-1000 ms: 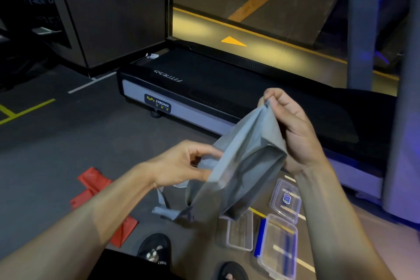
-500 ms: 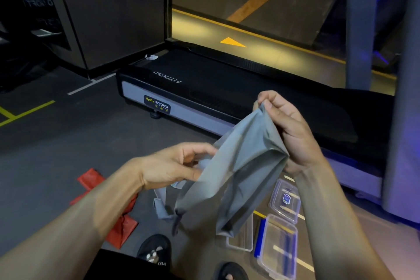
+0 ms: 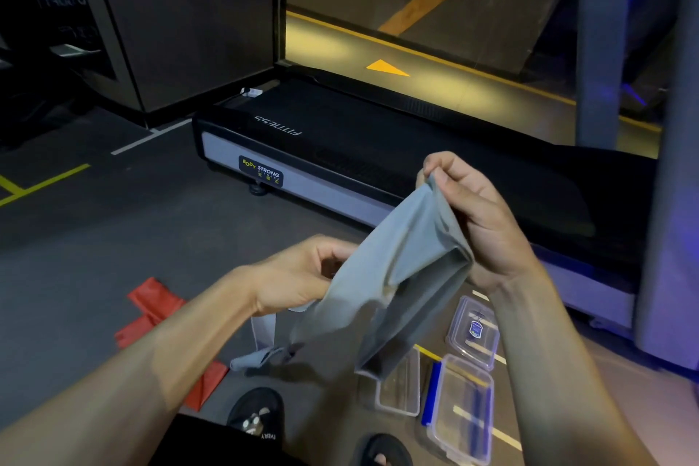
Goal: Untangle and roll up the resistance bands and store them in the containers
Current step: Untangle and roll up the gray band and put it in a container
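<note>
A wide grey resistance band (image 3: 401,276) hangs between both hands above the floor. My right hand (image 3: 476,223) pinches its upper end between thumb and fingers. My left hand (image 3: 302,272) grips the band lower down at its left edge. The band's tail droops to a knotted end (image 3: 261,357) near the floor. A red band (image 3: 159,318) lies flat on the floor to the left, partly hidden by my left forearm. Clear plastic containers sit on the floor at lower right: a small one (image 3: 401,390), a lidded one (image 3: 474,333), and a larger one with blue clips (image 3: 461,409).
A black treadmill deck (image 3: 378,159) with a grey side rail runs across the floor just beyond my hands. Grey posts (image 3: 669,200) rise at the right. My feet in dark sandals (image 3: 257,414) show at the bottom edge.
Both hands have kept their hold on the grey band. My left hand has shifted slightly left and down, and the band's hanging fold has swung a little.
</note>
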Demonstrator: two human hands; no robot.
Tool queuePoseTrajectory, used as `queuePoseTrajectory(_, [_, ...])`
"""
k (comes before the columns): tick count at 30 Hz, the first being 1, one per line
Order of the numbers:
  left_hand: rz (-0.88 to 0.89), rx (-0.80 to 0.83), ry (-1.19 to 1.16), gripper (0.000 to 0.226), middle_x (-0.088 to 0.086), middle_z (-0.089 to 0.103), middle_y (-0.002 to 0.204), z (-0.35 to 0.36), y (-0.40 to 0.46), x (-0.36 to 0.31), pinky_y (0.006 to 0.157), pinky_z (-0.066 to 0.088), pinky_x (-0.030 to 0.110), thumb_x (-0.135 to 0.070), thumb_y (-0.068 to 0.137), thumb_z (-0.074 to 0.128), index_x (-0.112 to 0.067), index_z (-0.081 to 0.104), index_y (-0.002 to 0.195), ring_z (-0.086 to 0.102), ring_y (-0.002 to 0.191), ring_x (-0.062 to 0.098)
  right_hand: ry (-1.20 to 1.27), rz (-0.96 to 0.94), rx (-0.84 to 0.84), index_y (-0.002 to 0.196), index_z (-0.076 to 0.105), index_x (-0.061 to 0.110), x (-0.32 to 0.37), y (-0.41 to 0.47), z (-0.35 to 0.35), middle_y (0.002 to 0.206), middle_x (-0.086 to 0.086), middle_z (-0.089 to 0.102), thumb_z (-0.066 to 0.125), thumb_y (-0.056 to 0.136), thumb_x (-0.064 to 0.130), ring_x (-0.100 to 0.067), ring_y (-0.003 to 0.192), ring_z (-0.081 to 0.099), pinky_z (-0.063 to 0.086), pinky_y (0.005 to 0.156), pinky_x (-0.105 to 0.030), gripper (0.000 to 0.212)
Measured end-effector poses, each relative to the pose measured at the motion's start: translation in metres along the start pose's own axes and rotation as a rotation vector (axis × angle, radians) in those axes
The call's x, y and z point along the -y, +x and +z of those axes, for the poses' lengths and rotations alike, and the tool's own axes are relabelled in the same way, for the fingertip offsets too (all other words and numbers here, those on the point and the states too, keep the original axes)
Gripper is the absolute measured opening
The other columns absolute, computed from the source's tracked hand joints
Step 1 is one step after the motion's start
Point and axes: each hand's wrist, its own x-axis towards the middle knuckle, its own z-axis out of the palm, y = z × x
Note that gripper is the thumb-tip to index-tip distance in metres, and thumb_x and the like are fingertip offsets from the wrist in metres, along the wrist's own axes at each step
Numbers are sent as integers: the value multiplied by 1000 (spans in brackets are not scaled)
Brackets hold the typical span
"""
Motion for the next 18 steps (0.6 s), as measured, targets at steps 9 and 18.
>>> queuePoseTrajectory(9, [-172, 357, -78, 56, -27, 70, 79, 1, -4, -15, 61, 47, 3, 34, 86, 43, -8, 56, 121, 62, 67, -15, -10, 30, 94, 99, 55, 9, 1, -3, -2, 81, -5, 52, 52, 99, 12, -12, 64, 52, 48, 59, -22, 5])
queuePoseTrajectory(18, [-84, -144, -78, 19, 16, 55, 97, -15, -4, 7, 85, 28, 46, -20, 89, 66, -16, 78, 102, 39, 92, 29, 24, -53, 177, 96, 59, 15, 7, -5, -15, 83, 1, 55, 80, 86, 36, -12, 68, 48, 42, 63, -25, 32])
